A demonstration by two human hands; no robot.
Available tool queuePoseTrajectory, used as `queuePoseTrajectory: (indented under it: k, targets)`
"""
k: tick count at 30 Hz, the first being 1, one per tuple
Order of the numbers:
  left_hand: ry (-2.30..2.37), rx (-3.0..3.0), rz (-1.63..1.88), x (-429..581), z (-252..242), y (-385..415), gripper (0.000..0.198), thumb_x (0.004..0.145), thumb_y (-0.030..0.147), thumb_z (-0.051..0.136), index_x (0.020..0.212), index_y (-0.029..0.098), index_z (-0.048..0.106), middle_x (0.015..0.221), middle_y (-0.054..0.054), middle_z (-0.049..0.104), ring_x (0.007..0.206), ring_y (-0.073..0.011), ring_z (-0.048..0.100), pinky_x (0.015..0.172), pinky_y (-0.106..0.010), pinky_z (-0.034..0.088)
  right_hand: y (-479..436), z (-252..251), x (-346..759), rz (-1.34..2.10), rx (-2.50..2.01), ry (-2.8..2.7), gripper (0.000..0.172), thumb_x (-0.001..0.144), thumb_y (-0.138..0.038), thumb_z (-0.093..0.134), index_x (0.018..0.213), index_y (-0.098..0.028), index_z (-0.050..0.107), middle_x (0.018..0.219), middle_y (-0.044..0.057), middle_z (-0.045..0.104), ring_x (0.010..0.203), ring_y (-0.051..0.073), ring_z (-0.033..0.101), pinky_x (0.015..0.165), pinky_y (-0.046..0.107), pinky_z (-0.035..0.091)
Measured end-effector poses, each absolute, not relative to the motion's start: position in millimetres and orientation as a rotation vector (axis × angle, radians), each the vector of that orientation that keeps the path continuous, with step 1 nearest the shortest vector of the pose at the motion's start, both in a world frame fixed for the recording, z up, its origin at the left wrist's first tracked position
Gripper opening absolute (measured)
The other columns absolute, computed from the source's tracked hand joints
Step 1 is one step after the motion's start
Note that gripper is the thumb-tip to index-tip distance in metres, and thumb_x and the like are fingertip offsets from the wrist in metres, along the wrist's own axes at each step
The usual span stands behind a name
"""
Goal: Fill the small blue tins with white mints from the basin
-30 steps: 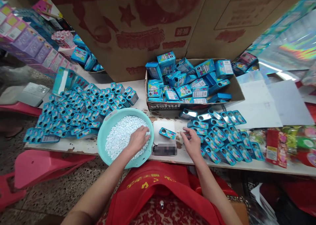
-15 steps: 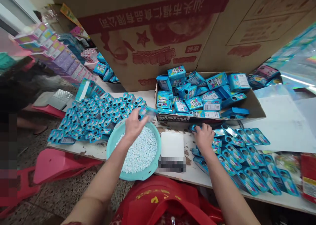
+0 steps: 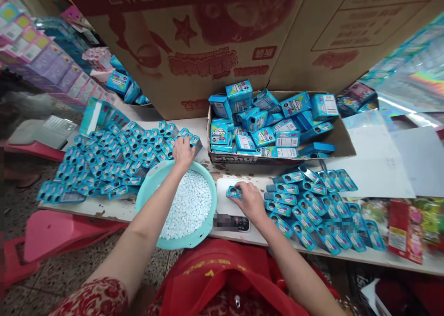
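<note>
My right hand [image 3: 250, 200] grips a small blue candy box [image 3: 234, 192], holding it over the white pan of a digital scale [image 3: 224, 186]. My left hand [image 3: 183, 153] reaches across the bowl to the near right end of the left-hand group of blue boxes [image 3: 121, 156]. Its fingers are closed on a blue candy box [image 3: 195, 142] there, partly hidden by the hand. Below my left forearm, the turquoise bowl [image 3: 212, 214] holds many small white candies [image 3: 189, 205]. To the right of the scale stand more blue boxes [image 3: 305, 207] with round holes in their tops.
Behind the scale, a low open carton [image 3: 342, 142] is filled with blue boxes. A large cardboard box [image 3: 208, 43] rises behind it. White sheets [image 3: 374, 154] and candy packets [image 3: 402, 228] lie at the right. A pink stool [image 3: 52, 228] stands at the left by the table edge.
My left hand has carried a blue box to the end of the left group. My right hand has brought a box from the right group leftward over the scale. The view has shifted slightly.
</note>
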State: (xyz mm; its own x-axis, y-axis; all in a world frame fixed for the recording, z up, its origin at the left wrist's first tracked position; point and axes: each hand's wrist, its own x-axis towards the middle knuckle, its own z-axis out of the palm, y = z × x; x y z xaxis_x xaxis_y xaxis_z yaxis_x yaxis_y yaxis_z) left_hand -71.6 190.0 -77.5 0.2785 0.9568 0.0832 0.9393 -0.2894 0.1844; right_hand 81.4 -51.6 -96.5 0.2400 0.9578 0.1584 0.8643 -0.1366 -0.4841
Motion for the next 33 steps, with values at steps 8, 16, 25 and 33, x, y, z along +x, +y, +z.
queuePoseTrajectory:
  k: [8,16,25,33]
  targets:
    - [1.339,2.391,-0.072,-128.4,-104.2,77.9,0.026,0.088,0.035,0.047,0.105,0.019,0.059,0.108,-0.010,0.059,0.105,-0.0242,0.052,0.092,-0.036,0.040,-76.6,-94.3,86.3,0.235,-1.914,-1.401,0.045,0.084,-0.046,0.058,0.120,-0.020,0.050,0.114,0.013,0.060,0.108,0.028,0.053,0.090,0.045,0.044]
    - [1.322,1.837,0.054,-157.7,-107.1,57.2,0.007,0.078,0.027,0.056,0.080,0.020,0.058,0.081,-0.003,0.061,0.080,-0.0178,0.056,0.073,-0.029,0.044,-108.6,-95.2,98.4,0.316,-1.970,-1.109,0.029,0.084,-0.043,0.058,0.101,-0.019,0.059,0.106,0.012,0.060,0.103,0.025,0.056,0.083,0.042,0.049]
    - [1.224,0.738,0.399,-177.9,-94.5,69.6,0.033,0.064,0.037,0.071,0.082,0.012,0.060,0.066,-0.002,0.057,0.051,-0.0064,0.048,0.042,-0.017,0.030,-114.2,-93.6,84.8,0.351,-1.929,-1.052,0.024,0.083,-0.040,0.059,0.096,-0.019,0.061,0.103,0.011,0.062,0.101,0.024,0.057,0.078,0.039,0.050]
    - [1.125,0.991,0.229,-135.7,-79.8,64.8,0.032,0.061,0.039,0.073,0.076,0.014,0.059,0.063,0.000,0.056,0.046,-0.0056,0.044,0.043,-0.019,0.028,-126.1,-97.1,85.0,0.379,-1.941,-0.998,0.023,0.084,-0.040,0.057,0.094,-0.020,0.062,0.098,0.009,0.064,0.095,0.023,0.059,0.079,0.039,0.050]
